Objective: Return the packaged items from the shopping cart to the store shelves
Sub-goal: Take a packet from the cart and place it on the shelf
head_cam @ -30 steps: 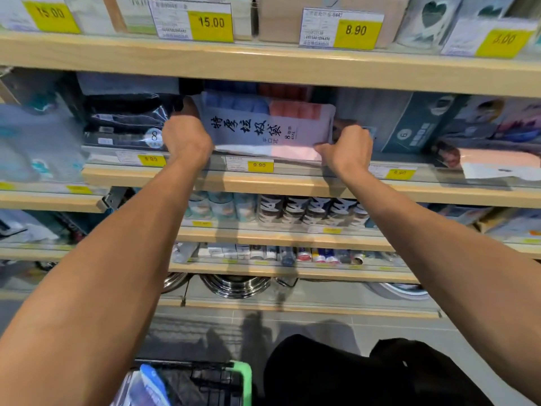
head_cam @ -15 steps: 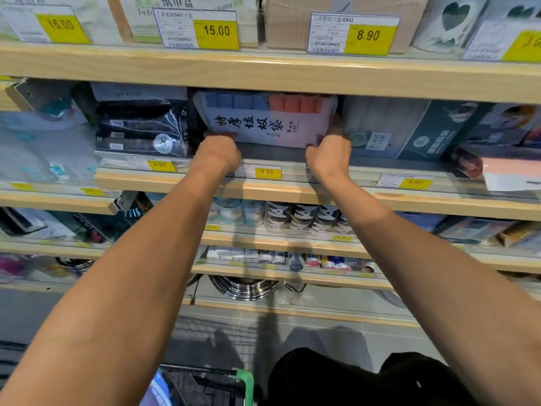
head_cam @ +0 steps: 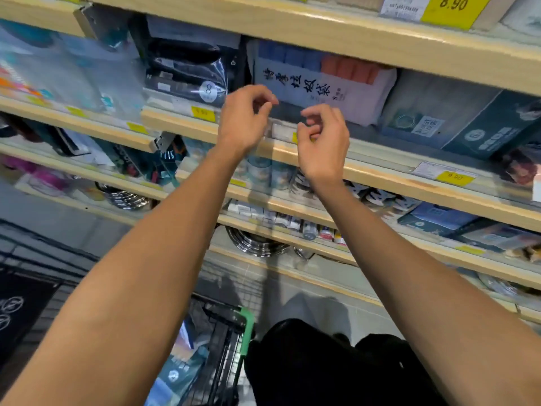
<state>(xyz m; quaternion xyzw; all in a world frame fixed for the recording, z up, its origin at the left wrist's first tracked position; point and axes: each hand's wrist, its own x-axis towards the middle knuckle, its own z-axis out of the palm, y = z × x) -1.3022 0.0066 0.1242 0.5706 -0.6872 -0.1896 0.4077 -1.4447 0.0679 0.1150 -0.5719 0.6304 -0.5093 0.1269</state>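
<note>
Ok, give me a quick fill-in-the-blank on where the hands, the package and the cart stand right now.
1. The package with blue and orange rolls sits on the ____.
2. Both the left hand and the right hand are ____, holding nothing.
3. The yellow tag on the top shelf reads ____.
4. The shopping cart has a ____ handle.

Missing words: shelf; open; 8.90; green

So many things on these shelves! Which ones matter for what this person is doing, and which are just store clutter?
Part of the job:
- blue-and-pink package, now on the shelf
- shopping cart, packages inside
- left hand and right hand, both empty

Just there:
- black packaged item
- teal boxes
- yellow price tags
- steel pots
</note>
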